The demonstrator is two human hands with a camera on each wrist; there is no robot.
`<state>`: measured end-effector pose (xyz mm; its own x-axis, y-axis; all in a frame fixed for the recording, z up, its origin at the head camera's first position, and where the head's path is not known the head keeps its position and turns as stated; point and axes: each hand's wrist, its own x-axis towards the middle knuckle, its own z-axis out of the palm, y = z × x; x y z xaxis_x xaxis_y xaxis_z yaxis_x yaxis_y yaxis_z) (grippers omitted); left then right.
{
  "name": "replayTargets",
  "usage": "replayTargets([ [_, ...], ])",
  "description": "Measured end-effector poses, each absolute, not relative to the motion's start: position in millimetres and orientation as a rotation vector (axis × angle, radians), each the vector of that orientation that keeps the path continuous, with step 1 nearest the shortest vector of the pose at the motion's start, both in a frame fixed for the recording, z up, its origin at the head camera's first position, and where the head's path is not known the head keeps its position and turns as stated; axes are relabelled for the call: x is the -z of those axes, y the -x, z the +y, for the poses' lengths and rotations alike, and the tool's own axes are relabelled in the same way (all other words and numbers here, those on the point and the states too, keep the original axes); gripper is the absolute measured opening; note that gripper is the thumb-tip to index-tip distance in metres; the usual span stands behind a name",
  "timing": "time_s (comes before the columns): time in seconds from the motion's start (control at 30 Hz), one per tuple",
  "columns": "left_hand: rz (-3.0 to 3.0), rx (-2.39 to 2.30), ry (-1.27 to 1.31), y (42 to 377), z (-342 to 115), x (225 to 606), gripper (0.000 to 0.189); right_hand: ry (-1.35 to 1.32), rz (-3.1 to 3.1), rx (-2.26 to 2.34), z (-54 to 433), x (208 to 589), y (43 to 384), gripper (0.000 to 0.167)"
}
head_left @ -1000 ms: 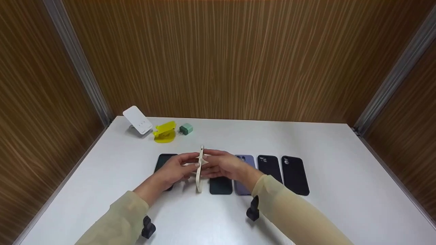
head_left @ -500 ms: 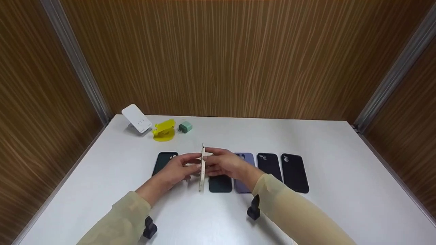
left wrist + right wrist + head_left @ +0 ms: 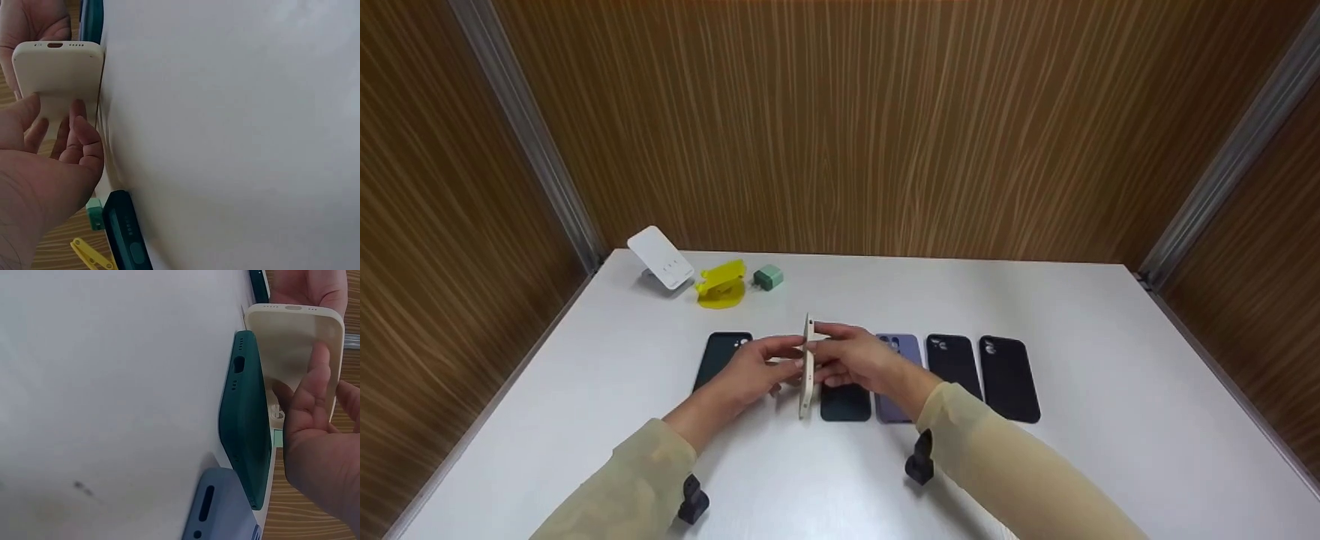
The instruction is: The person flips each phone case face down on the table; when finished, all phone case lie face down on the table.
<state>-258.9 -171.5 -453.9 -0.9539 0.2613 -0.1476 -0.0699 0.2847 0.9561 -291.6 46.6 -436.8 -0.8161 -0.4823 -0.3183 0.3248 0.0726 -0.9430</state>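
Between my two hands a cream phone case (image 3: 808, 382) stands on edge, seen nearly edge-on from the head. Its outer back (image 3: 56, 70) faces my left hand (image 3: 748, 375), whose thumb and fingers hold it from that side. My right hand (image 3: 864, 364) grips it from the other side, by the hollow inside (image 3: 287, 343) with the camera cutout low in the right wrist view. Under the right hand lies a dark green phone case (image 3: 846, 406), partly covered. Another dark green case (image 3: 721, 358) is partly hidden behind the left hand.
To the right lie a purple phone case (image 3: 898, 405), partly behind the right wrist, and two black cases, one (image 3: 952, 367) beside the other (image 3: 1009, 382). At the back left stand a white phone stand (image 3: 660, 259), a yellow folding stand (image 3: 721, 286) and a green charger plug (image 3: 769, 277).
The cream case has turned slightly, now more edge-on, and shifted a little right with both hands still on it. The head view has tilted slightly.
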Motion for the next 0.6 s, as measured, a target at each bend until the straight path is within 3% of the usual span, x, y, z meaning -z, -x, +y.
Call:
replayTargets([
  [0.6,2.345,-1.721,-0.027,255.3,-171.4,449.5,0.044,0.171,1.729,1.951,45.4,431.4,284.9,0.064],
])
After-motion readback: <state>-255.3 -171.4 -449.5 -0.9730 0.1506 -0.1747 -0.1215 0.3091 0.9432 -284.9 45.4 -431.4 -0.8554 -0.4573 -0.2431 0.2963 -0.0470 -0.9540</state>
